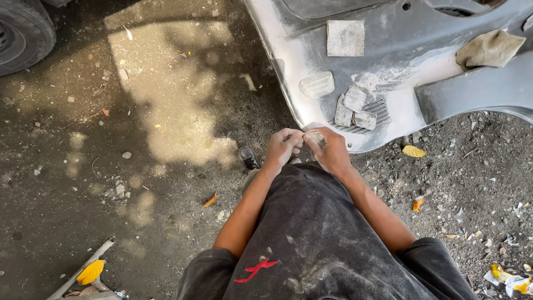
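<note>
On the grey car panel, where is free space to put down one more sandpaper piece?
The panel is bare between the square sandpaper sheet and the tan cloth. It is crowded near the hands, where small folded pieces lie together.

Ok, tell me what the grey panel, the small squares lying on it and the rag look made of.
Grey panel: probably moulded plastic, matt, dusted white where it looks sanded, with formed ribs and holes.
Small squares: likely sandpaper, flat, grey and dusty; a bigger sheet lies above them.
Rag: woven cloth, tan, soft folds.
</note>
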